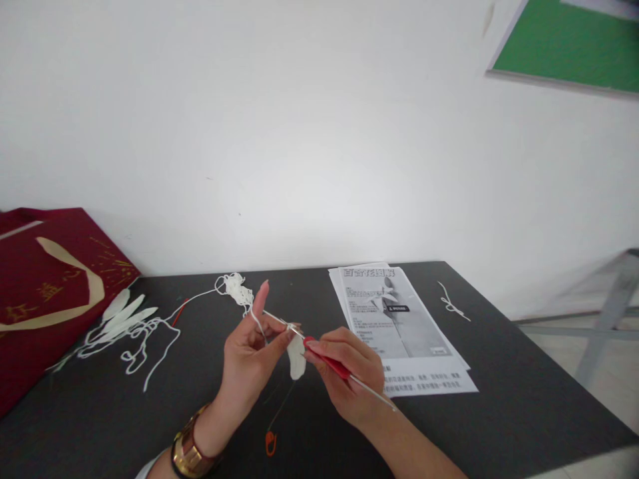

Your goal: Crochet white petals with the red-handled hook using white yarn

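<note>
My right hand [347, 372] grips a crochet hook [327, 359] by its red handle, the metal tip pointing up and left. Between the thumb and fingers of my left hand [254, 349] is the upper end of a white crocheted piece [297, 359], which hangs down over the table. The hook's tip meets the piece at my left fingertips. White yarn passes round my raised left index finger from a loose bundle of yarn [235, 289] behind the hand. An orange stitch marker [270, 442] lies below, with a thin thread running up toward the piece.
Several white petal-shaped pieces [124, 316] with trailing yarn lie at left beside a dark red bag [50, 286]. Printed sheets [424, 332] lie right of my hands on the black table [499, 399]. A short knotted yarn [452, 306] is farther right. A white wall stands behind.
</note>
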`<state>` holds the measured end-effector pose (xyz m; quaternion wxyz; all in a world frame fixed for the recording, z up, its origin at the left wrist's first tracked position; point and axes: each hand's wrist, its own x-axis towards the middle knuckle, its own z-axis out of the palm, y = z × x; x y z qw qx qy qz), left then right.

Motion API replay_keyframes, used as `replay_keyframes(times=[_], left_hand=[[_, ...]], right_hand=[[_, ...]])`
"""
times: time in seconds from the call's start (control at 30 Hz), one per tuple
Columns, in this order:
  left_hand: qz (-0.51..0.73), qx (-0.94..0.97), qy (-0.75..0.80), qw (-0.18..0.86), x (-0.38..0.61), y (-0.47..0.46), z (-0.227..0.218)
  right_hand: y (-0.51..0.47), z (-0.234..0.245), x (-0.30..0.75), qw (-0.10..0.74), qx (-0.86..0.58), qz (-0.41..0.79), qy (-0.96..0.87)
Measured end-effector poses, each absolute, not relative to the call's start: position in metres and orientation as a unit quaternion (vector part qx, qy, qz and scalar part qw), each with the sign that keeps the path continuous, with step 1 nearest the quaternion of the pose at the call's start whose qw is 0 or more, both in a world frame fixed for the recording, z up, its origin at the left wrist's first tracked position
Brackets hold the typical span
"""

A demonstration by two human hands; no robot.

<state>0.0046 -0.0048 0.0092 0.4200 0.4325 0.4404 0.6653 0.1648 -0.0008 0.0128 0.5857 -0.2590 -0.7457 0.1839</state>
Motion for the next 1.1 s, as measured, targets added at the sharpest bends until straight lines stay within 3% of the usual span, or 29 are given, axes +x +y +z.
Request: replay_keyframes(times=[0.43, 1.1], left_hand=[[0.651, 0.442, 0.453, 0.420, 0.005, -0.005, 0.018], [0.463, 0.478, 0.400, 0.631, -0.021, 0.000, 0.029]], right_hand=[[-0.002, 0.020, 0.173, 0.572, -0.232, 0.120, -0.778], [0.012, 0.036, 0.196, 0.542, -0.247, 0.361, -0.718]])
